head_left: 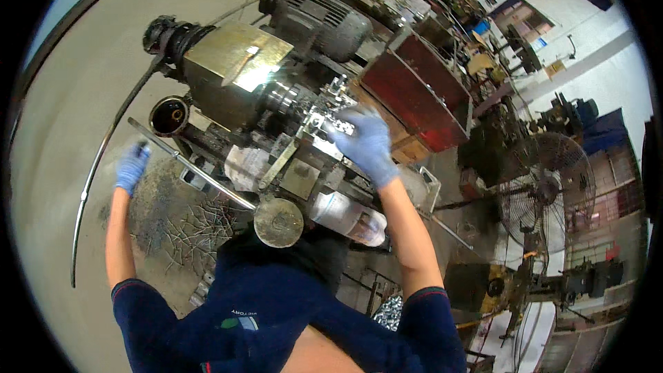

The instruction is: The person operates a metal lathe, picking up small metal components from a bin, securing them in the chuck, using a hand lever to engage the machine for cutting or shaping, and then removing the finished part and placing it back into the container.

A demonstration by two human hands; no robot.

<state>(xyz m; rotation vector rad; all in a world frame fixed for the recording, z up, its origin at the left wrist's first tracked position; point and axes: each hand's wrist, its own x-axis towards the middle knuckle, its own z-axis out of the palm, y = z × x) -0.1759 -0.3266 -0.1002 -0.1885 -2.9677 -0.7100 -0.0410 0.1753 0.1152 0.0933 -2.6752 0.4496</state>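
Both my hands wear light blue knit gloves. My left hand (133, 167) is out at the left, its fingers closed around something small and dark at the fingertips that I cannot make out. Just right of it runs a long metal lever (207, 178), ending near a round metal disc (278, 222). My right hand (366, 141), smeared by motion, is over the shiny tool slide (323, 130) of a small lathe, close to the spindle chuck (282, 99). Whether its fingers grip anything is hidden. A flat bar handle (280, 164) slants across the slide.
A brass-coloured headstock cover (238, 55) and a motor (321, 22) stand beyond the chuck. A red metal box (418, 90) is right of my right hand. A clear plastic bottle (349, 218) lies near me. Thin metal rods (200, 235) litter the floor; a large fan (545, 190) stands right.
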